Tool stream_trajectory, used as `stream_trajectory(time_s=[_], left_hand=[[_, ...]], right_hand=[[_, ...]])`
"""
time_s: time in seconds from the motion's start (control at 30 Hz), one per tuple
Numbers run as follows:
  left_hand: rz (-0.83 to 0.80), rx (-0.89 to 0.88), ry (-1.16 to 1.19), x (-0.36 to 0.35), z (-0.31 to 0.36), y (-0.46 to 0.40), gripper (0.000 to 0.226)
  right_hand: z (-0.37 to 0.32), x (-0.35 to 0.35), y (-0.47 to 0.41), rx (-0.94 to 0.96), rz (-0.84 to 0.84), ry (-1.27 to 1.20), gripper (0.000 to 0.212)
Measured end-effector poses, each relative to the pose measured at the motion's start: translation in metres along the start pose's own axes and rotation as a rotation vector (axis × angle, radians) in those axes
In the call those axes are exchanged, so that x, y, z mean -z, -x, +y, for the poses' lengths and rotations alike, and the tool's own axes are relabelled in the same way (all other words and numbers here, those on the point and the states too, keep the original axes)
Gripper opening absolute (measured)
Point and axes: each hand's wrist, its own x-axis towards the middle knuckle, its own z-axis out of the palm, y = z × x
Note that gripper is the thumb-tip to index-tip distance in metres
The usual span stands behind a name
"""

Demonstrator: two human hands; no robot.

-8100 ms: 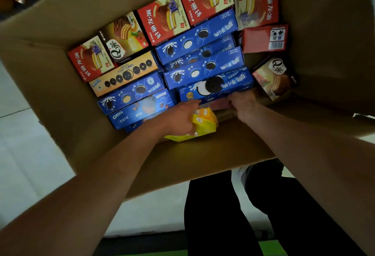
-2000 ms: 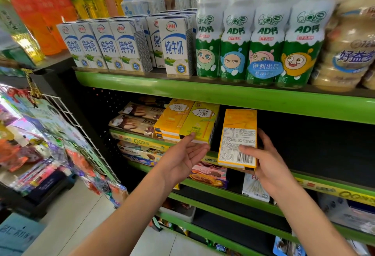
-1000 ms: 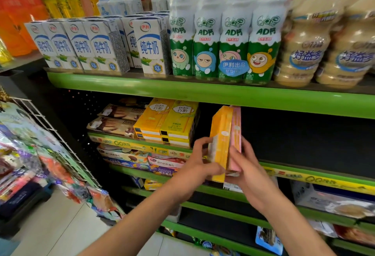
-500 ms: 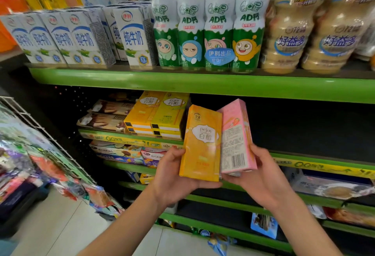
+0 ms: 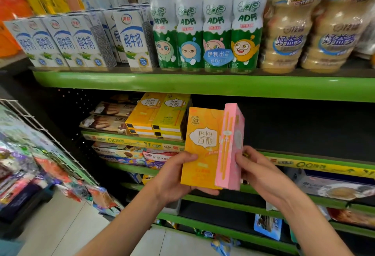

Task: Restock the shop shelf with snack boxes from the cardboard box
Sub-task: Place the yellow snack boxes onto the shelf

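I hold two snack boxes upright in front of the second green shelf (image 5: 304, 160). My left hand (image 5: 174, 176) grips a yellow Pejoy box (image 5: 199, 146) from its left side and bottom, its front facing me. My right hand (image 5: 257, 172) holds a pink snack box (image 5: 230, 148) by its right side; the box stands against the yellow one and is turned so its front shows at an angle. A stack of matching yellow Pejoy boxes (image 5: 158, 115) lies on the shelf to the left. The cardboard box is out of view.
The shelf to the right of the yellow stack is dark and bare. Brown biscuit boxes (image 5: 105, 117) lie at the left. Milk cartons (image 5: 81, 42) and drink bottles (image 5: 205, 30) fill the upper shelf. A wire rack of snack bags (image 5: 40, 154) stands at the left.
The pink box has turned in my right hand from showing its barcode back to showing its front. Both boxes have stayed in front of the shelf, and the view has shifted slightly.
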Motion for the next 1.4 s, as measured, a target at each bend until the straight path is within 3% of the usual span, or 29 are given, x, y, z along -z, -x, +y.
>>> stream_trajectory(time_s=[0.13, 0.33, 0.53, 1.4], left_hand=[[0.185, -0.021, -0.087, -0.005, 0.009, -0.002, 0.038], [0.372, -0.127, -0.276, 0.001, 0.018, 0.006, 0.054], [0.376, -0.159, -0.227, 0.005, 0.013, 0.005, 0.060], [0.347, -0.175, -0.194, 0.006, 0.014, -0.003, 0.058]], right_hand=[[-0.001, -0.004, -0.004, 0.035, 0.080, -0.185, 0.048], [-0.006, -0.006, -0.012, 0.195, 0.310, -0.157, 0.032], [0.001, -0.014, -0.021, 0.199, 0.357, -0.119, 0.015], [0.001, -0.021, -0.023, 0.228, 0.316, -0.149, 0.021]])
